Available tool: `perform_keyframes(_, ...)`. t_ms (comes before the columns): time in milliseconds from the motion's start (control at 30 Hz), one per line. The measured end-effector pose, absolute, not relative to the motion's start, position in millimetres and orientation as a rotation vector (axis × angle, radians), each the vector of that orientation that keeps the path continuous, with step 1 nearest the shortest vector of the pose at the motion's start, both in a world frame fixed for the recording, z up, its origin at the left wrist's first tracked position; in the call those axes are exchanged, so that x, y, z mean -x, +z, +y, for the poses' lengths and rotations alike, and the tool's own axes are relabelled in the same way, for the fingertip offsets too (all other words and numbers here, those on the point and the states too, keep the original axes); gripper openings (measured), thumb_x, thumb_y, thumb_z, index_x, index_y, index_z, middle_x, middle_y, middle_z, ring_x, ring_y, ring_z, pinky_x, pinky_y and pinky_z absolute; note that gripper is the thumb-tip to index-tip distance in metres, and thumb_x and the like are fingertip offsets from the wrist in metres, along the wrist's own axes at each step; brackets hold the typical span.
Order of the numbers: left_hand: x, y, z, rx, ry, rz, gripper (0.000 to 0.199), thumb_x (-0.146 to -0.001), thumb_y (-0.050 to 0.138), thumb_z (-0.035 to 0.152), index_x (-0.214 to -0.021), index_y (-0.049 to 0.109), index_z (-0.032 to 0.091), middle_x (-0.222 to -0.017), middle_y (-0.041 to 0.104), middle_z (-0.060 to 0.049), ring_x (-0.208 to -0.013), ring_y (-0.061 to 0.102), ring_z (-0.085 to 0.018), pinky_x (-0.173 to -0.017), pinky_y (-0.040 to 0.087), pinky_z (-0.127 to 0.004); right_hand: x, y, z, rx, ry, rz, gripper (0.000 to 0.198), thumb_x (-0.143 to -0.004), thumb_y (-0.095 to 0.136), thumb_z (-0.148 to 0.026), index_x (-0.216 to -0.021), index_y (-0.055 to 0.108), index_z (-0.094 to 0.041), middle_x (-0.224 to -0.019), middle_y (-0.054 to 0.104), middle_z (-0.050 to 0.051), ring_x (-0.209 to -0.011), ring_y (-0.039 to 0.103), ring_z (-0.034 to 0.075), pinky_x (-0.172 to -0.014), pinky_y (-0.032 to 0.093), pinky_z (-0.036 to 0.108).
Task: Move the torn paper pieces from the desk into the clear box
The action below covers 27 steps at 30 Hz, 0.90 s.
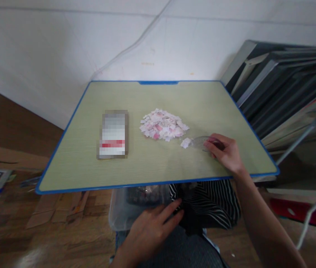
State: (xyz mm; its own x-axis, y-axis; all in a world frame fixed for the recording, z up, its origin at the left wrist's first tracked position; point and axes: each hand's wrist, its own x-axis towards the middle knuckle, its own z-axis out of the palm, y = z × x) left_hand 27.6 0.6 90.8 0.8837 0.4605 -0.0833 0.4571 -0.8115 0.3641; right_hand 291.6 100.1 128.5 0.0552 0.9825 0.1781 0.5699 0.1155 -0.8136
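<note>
My right hand (224, 150) pinches a clear protractor (200, 142) low over the right half of the table. The protractor's left end meets a small cluster of paper scraps (186, 143). Just up and left of that cluster lies a heaped pile of white and pinkish paper scraps (163, 125). My left hand (155, 227) rests below the table's front edge, over my lap, fingers stretched out and nothing visible in it. Its fingertips lie near a black and white striped cloth (216, 203).
The pale green table (113, 96) has a blue rim. A rectangular pixelated object (113, 132) lies on its left side. Beneath the front edge stands a clear plastic bin (118, 208). Dark framed panels (283, 82) lean at the right, and flattened cardboard (57, 208) lies on the floor.
</note>
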Motion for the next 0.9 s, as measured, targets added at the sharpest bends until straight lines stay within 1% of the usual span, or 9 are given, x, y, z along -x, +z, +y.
perform_keyframes(100,-27,91,0,-2.675,0.003,0.682,0.057,-0.074,0.036,-0.001,-0.128,0.030,0.018,-0.137,0.030,-0.007,-0.098,0.054,-0.020,-0.070,0.052,-0.034,-294,127,99,1.535,0.642,-1.684,0.023,-0.076,0.054,-0.028,-0.057,0.045,-0.018,-0.049,0.040,-0.004,-0.040,0.038,0.007,-0.037,0.028,0.022)
perform_keyframes(200,-27,90,0,-2.680,-0.003,0.686,0.058,-0.074,0.037,0.001,-0.129,0.029,0.018,-0.138,0.030,-0.008,-0.098,0.054,-0.021,-0.069,0.052,-0.034,-296,124,98,1.534,0.540,-1.643,0.018,-0.076,0.054,-0.026,-0.061,0.048,-0.018,-0.054,0.042,-0.003,-0.043,0.040,0.007,-0.038,0.030,0.021)
perform_keyframes(333,-28,88,0,-2.685,0.031,0.690,0.057,-0.075,0.036,0.000,-0.128,0.030,0.018,-0.137,0.031,-0.008,-0.097,0.054,-0.020,-0.070,0.052,-0.034,-297,123,96,1.515,0.610,-1.724,0.023,-0.076,0.054,-0.027,-0.056,0.046,-0.018,-0.051,0.039,-0.003,-0.043,0.038,0.007,-0.037,0.029,0.021)
perform_keyframes(467,-28,87,0,-2.681,0.051,0.682,0.057,-0.074,0.036,0.000,-0.128,0.031,0.017,-0.136,0.031,-0.009,-0.098,0.054,-0.020,-0.071,0.052,-0.034,-297,123,95,1.539,0.530,-1.638,0.019,-0.076,0.054,-0.026,-0.060,0.047,-0.017,-0.053,0.042,-0.003,-0.043,0.039,0.007,-0.038,0.029,0.021)
perform_keyframes(667,-27,88,0,-2.676,0.019,0.677,0.057,-0.074,0.038,0.001,-0.128,0.030,0.018,-0.137,0.030,-0.009,-0.097,0.054,-0.021,-0.071,0.052,-0.034,-299,128,88,1.520,0.690,-1.685,0.027,-0.075,0.056,-0.028,-0.054,0.044,-0.017,-0.047,0.037,-0.005,-0.039,0.036,0.006,-0.036,0.026,0.021)
perform_keyframes(800,-27,87,0,-2.666,0.006,0.675,0.058,-0.074,0.039,0.001,-0.129,0.029,0.018,-0.137,0.031,-0.009,-0.098,0.054,-0.021,-0.071,0.052,-0.035,-300,130,84,1.530,0.681,-1.636,0.024,-0.076,0.054,-0.029,-0.057,0.046,-0.017,-0.049,0.038,-0.004,-0.041,0.037,0.006,-0.037,0.027,0.021)
perform_keyframes(900,-27,88,1,-2.667,0.024,0.677,0.057,-0.074,0.038,0.000,-0.128,0.031,0.018,-0.135,0.033,-0.009,-0.098,0.054,-0.020,-0.071,0.051,-0.034,-300,130,84,1.486,0.738,-1.765,0.023,-0.076,0.055,-0.029,-0.057,0.048,-0.017,-0.051,0.040,-0.004,-0.043,0.037,0.007,-0.038,0.027,0.021)
